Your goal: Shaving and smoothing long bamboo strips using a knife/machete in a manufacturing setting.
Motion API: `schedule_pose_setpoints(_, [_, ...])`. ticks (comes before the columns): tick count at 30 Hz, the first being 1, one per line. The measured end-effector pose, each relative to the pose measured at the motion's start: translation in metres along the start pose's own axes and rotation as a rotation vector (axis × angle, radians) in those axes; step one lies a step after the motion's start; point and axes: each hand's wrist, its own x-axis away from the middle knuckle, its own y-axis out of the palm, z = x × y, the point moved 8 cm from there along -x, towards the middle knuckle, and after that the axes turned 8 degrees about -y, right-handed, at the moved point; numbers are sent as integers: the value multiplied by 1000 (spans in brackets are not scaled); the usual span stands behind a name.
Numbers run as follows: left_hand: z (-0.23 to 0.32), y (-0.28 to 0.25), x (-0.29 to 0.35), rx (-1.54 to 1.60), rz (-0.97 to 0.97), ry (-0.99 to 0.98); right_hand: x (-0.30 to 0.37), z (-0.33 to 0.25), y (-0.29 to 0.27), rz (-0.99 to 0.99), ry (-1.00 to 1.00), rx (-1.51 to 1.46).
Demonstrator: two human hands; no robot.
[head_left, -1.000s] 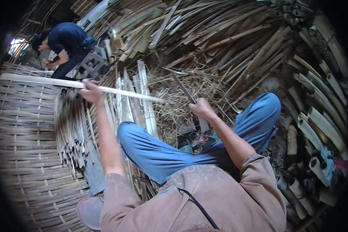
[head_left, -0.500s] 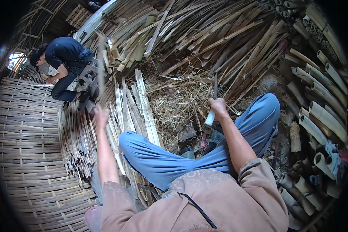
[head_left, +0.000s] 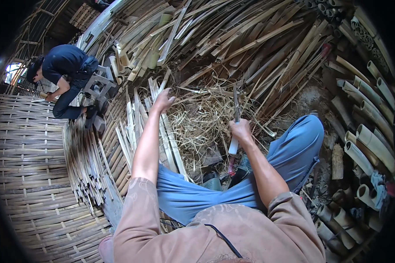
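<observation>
My right hand [head_left: 241, 130] is closed around a knife [head_left: 236, 101], between my knees. Its dark blade points away from me, and a pale handle end [head_left: 233, 146] sticks out below my fist. My left hand [head_left: 163, 101] reaches forward over the split bamboo strips lying left of the shavings. Its fingers are curled at a bamboo strip [head_left: 165, 79], which slants up beyond them; the hand partly hides the grip. Beneath and around the knife lies a heap of curly bamboo shavings [head_left: 193, 127].
Split bamboo [head_left: 250, 39] is piled across the far side. Bamboo tubes [head_left: 373, 142] are stacked on the right. To the left are a bundle of thin strips [head_left: 84, 168] and a woven bamboo surface [head_left: 35, 175]. Another person [head_left: 68, 72] bends forward at the far left, beside a low stool [head_left: 102, 81].
My left hand has swung from the left, where a blurred strip stood by it, rightward and forward to the split strips. My right hand and knife have shifted slightly left and nearer me.
</observation>
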Motion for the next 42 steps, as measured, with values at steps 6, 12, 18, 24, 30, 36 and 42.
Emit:
schedule_pose_setpoints(6, [27, 72, -77, -62, 70, 97, -13, 4, 6, 29, 3, -45])
schedule_pose_setpoints(12, [12, 108, -129, -240, 108, -17, -20, 11, 14, 71, 22, -87])
schedule_pose_setpoints(18, [1, 119, -143, -285, -43, -122, -22, 10, 12, 114, 6, -81])
schedule_pose_setpoints(24, [15, 126, -104, -436, 45, -80, -21, 4, 10, 96, 24, -82])
schedule_pose_setpoints(30, [14, 124, -79, -361, 67, -24, -16, 2, 12, 35, 52, -38])
schedule_pose_setpoints(36, [49, 90, -37, -413, 285, 212, -16, 9, 13, 58, 31, -118])
schedule_pose_setpoints(42, [66, -9, 24, 8, 303, 319, -23, 22, 16, 61, 40, -54])
